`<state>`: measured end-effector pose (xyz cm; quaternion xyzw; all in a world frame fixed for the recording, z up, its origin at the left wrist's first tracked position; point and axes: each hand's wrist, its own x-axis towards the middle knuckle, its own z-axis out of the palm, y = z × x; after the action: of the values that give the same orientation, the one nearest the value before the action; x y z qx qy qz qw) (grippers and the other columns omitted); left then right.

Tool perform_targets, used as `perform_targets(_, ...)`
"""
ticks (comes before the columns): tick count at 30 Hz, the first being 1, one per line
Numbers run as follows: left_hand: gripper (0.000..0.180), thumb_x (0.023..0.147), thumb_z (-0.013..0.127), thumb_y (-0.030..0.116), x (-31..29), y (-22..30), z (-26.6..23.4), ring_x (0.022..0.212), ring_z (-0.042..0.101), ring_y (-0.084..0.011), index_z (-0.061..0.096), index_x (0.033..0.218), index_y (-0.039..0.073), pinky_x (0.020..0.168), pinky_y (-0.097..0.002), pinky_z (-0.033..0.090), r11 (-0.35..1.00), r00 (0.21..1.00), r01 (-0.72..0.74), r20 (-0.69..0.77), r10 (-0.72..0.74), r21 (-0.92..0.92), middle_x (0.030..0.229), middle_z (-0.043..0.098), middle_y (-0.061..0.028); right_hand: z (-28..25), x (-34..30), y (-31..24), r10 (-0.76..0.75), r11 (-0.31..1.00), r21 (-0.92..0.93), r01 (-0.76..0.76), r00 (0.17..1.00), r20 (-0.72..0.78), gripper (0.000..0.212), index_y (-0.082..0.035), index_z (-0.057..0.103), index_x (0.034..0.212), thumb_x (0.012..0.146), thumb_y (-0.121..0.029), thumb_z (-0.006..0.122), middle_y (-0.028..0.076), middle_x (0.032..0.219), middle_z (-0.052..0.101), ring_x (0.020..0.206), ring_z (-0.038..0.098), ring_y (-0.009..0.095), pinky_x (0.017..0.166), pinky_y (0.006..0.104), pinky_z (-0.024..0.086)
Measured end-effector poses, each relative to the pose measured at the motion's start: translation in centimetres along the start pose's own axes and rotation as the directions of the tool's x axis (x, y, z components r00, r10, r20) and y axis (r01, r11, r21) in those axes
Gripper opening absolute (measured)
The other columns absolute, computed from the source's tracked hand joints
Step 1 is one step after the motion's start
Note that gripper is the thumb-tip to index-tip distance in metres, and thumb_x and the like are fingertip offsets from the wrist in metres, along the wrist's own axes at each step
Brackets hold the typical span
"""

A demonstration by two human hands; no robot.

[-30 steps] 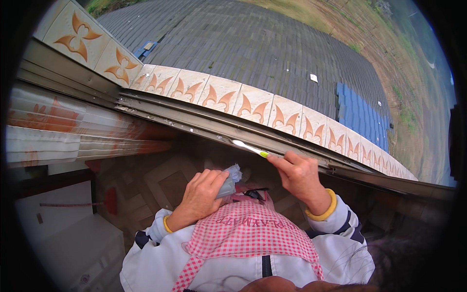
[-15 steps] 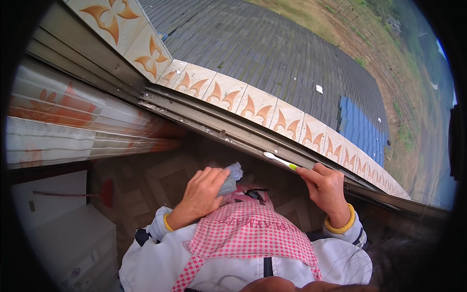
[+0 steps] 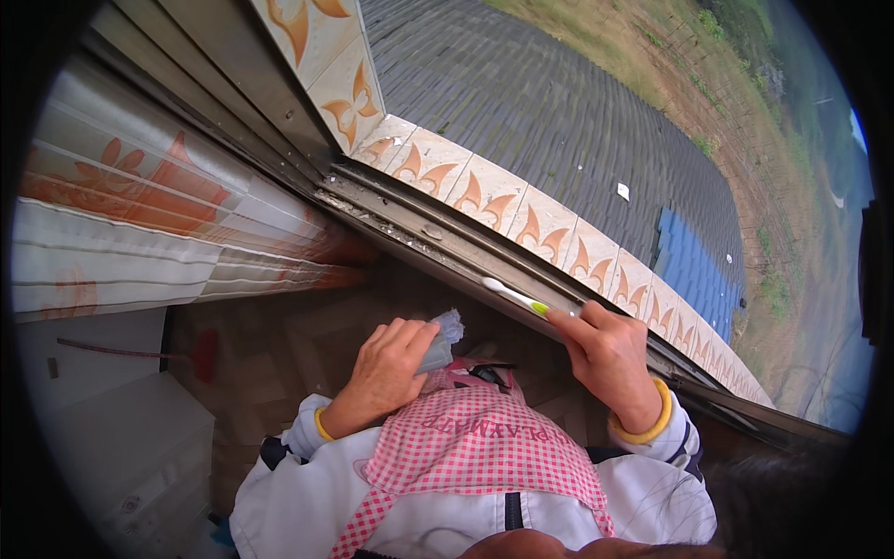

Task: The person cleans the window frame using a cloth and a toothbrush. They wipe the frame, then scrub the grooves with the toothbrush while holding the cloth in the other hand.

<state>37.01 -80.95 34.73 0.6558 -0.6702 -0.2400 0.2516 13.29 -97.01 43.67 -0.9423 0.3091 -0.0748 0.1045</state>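
Note:
My right hand [image 3: 607, 356] is closed around the handle of a white and green toothbrush [image 3: 518, 296]. The brush's white head points left and lies over the metal window track [image 3: 438, 238], apparently at its inner edge; whether the bristles touch is hard to tell. In front of my apron, my left hand [image 3: 380, 374] grips a grey, smooth-sided object [image 3: 436, 353] whose kind I cannot make out. Pale bluish crumpled material [image 3: 451, 326] sticks out of its far end. Whitish dirt and crumbs [image 3: 358, 207] lie in the left part of the track.
A tiled sill [image 3: 484, 193] with orange patterns runs along the track's outer side. Beyond it lies a dark tiled roof [image 3: 521, 102] with a blue section [image 3: 694, 265]. A patterned curtain [image 3: 140, 233] hangs at left, above a white cabinet [image 3: 140, 438] and a red broom [image 3: 205, 356].
The toothbrush and my right hand have moved slightly left. The view has shifted, so the window frame sits further right in the picture. My left hand keeps its grip on the grey object.

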Motion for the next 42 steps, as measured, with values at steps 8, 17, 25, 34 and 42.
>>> perform_targets(8,0.064,0.063,0.076,0.004,0.0,-1.6,-0.7,0.1,0.059,-0.0336,0.058,0.125,0.001,0.086,-0.0411,0.049,1.0,1.0,-0.012,-0.014,0.012,-0.012,0.113,0.061,-0.0153,6.7,4.0,-3.5,-0.095,0.993,-0.083,0.084,0.987,-0.129,0.042,-0.017,0.068,0.116,0.075,-0.011,0.064,0.005,0.075,0.053,0.06,0.062,0.021,0.048,0.0358,0.047)
perform_targets(17,0.065,0.063,0.076,0.004,-0.5,-2.2,-1.4,0.101,0.059,-0.0337,0.058,0.125,0.0,0.087,-0.0413,0.048,0.999,1.0,-0.029,0.012,0.029,-0.024,0.113,0.06,-0.0149,-0.8,-0.4,-1.4,0.069,0.997,-0.039,-0.071,0.996,-0.057,0.026,-0.015,0.077,0.097,0.074,-0.003,0.074,0.005,0.061,0.049,0.053,0.057,0.024,0.047,0.0365,0.042)
perform_targets(25,0.065,0.062,0.077,0.004,-1.0,-2.8,-1.7,0.101,0.059,-0.0337,0.058,0.124,0.001,0.087,-0.0414,0.049,1.0,1.0,-0.023,-0.017,0.023,-0.02,0.113,0.061,-0.0148,5.3,0.7,-3.6,0.045,0.988,-0.143,-0.064,0.991,-0.13,0.04,-0.02,0.073,0.108,0.072,-0.004,0.069,0.005,0.071,0.049,0.056,0.059,0.024,0.048,0.0376,0.044)
perform_targets(34,0.06,0.064,0.075,0.007,-1.1,-1.4,-1.2,0.099,0.06,-0.032,0.059,0.121,0.001,0.085,-0.0409,0.049,0.995,0.995,-0.102,0.007,0.102,-0.002,0.109,0.062,-0.0138,7.9,9.6,-7.2,-0.106,0.994,-0.018,0.105,0.972,-0.209,0.033,-0.015,0.07,0.107,0.075,-0.008,0.065,0.008,0.073,0.055,0.06,0.064,0.026,0.047,0.0381,0.048)
perform_targets(42,0.061,0.066,0.076,0.009,-2.7,-3.2,-2.0,0.098,0.059,-0.0311,0.058,0.123,0.0,0.083,-0.0398,0.048,0.998,0.997,-0.06,-0.042,0.061,0.017,0.108,0.06,-0.0135,5.7,7.1,-5.1,-0.082,0.996,-0.044,0.081,0.997,-0.011,0.031,-0.016,0.071,0.106,0.075,-0.01,0.065,0.01,0.073,0.059,0.058,0.065,0.029,0.048,0.0407,0.048)
